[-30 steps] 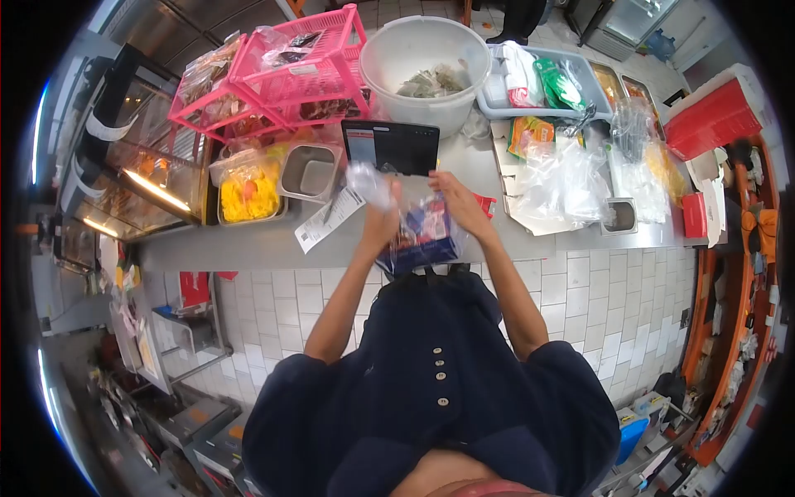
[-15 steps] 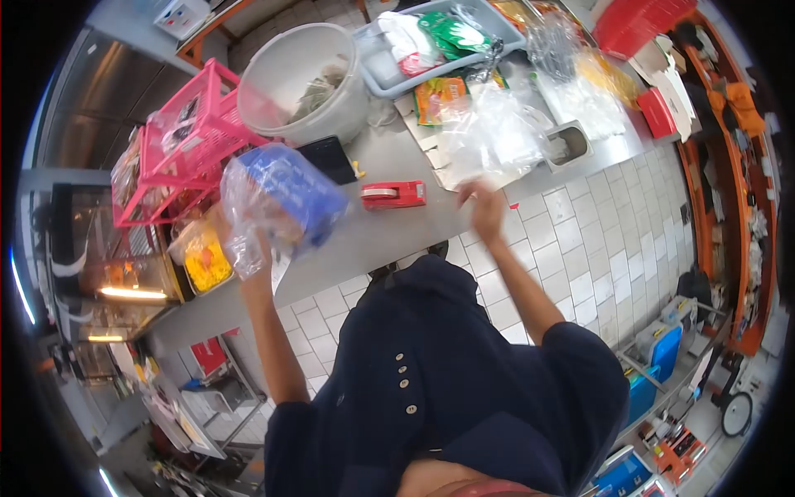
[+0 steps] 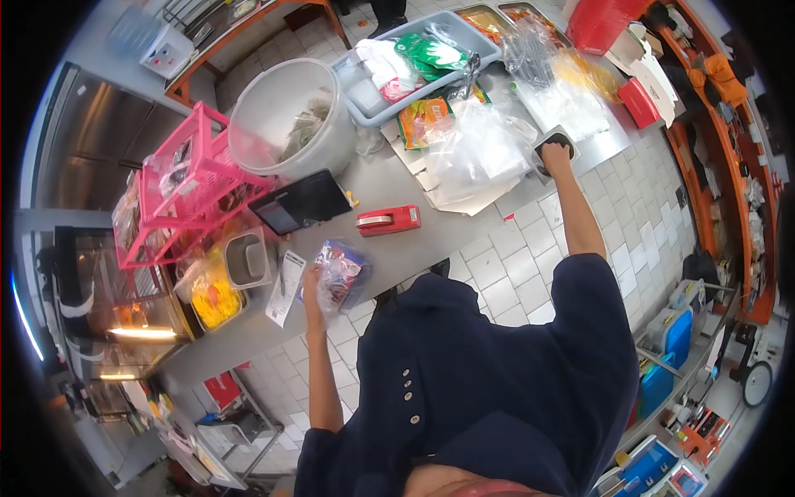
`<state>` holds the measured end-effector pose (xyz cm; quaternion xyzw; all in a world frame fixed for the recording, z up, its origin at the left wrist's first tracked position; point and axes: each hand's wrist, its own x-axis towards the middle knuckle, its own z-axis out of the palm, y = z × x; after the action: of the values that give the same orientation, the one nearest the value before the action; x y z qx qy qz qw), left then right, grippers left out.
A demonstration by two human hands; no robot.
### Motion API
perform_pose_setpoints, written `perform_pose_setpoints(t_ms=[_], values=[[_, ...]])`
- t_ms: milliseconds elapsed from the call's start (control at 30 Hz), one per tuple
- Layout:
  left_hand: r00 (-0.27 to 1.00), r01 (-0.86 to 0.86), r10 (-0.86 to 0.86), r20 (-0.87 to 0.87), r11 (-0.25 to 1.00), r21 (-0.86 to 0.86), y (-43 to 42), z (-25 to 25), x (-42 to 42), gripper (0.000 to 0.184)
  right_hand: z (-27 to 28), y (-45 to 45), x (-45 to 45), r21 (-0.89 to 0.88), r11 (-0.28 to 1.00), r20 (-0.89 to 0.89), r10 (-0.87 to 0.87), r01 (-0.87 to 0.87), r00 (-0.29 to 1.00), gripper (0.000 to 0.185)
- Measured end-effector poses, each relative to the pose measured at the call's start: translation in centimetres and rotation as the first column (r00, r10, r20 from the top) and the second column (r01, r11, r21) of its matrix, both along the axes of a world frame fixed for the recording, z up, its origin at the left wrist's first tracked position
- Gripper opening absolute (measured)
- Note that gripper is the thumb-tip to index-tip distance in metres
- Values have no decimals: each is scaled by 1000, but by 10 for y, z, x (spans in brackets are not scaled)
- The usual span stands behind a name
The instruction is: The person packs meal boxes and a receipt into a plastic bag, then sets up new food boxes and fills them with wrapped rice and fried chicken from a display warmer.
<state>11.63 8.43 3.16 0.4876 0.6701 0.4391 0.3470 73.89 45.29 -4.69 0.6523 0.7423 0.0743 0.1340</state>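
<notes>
Though beside left hand [image 3: 311, 284], receipt [image 3: 285, 291] unreadable

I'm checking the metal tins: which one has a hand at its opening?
The tin beside the clear bags, with the right hand at its opening. The other tin, beside the yellow food, has no hand at it.

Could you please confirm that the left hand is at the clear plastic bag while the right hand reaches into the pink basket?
Not quite: the head view shows the right hand reaching into the small metal container at the counter's edge. The left hand is indeed at the clear plastic bag.
</notes>
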Motion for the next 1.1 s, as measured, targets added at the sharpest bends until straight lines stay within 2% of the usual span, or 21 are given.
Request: perform_pose_setpoints(t_ms=[33,100,133,167,200,267,300,367,433,500,567,600,633,700,733,800,833,900,967,1033,1100], values=[[968,-73,94,231,993,-97,-1,1,6,32,2,-2,-4,21,999,35,30,-31,999,13],[690,-251,390,609,919,-304,-2,0,17,22,8,0,-8,-4,999,77,54,-54,996,12],[942,-335,332,51,940,67,0,-1,17,19,11,0,-8,17,998,74,62,-64,995,14],[917,-247,306,-255,939,238,-3,-4,14,19,15,2,-8,39,997,72,68,-71,995,16],[762,-162,368,-533,905,394,-7,-8,11,21,18,4,-5,50,994,90,90,-95,992,17],[599,-72,227,-768,970,231,-26,-26,-6,21,27,4,9,146,984,63,91,-100,994,17],[600,-86,232,-765,970,227,-24,-15,4,21,34,4,14,241,965,27,98,-101,995,17],[810,-485,440,-388,874,-20,-17,22,31,20,60,12,13,212,962,-101,-150,169,983,17],[804,-529,502,-321,848,1,-36,-20,15,18,101,-7,-12,350,927,-167,-79,134,983,21],[764,-225,301,-571,953,203,-46,-26,6,20,133,-31,-66,379,901,-448,-22,212,894,21],[829,-248,283,-482,959,135,-53,-13,6,17,121,-55,-129,218,970,-857,138,107,496,15],[901,-201,218,-375,976,84,-55,-2,6,14,132,-82,-186,53,998,-967,55,-13,249,12],[886,-246,259,-385,966,83,-54,12,7,14,120,-103,-233,-25,987,-992,-5,-156,127,13],[970,-244,242,-29,962,-121,-49,33,5,17,116,-157,-332,-244,884,-969,-238,-399,67,13],[961,-275,274,-27,955,-113,-52,22,-2,17,104,-182,-375,-186,870,-979,-125,-456,161,14],[899,-53,145,-413,973,226,-58,-12,-14,20,104,-225,-441,-135,792,-991,-99,-596,93,17],[892,-87,182,-415,967,238,-57,-3,-15,20,100,-239,-464,-105,766,-994,-55,-635,99,17],[510,28,310,-802,926,375,-51,33,-12,27,104,-257,-489,-39,685,-989,76,-728,124,16],[454,28,348,-820,915,403,-48,38,-22,32,103,-265,-500,21,596,-968,212,-803,132,16],[607,179,145,-781,933,313,-47,30,-30,30,101,-268,-500,81,623,-970,228,-778,82,14],[639,138,107,-762,958,250,-50,29,-28,28,102,-264,-494,65,599,-979,195,-798,66,13]])
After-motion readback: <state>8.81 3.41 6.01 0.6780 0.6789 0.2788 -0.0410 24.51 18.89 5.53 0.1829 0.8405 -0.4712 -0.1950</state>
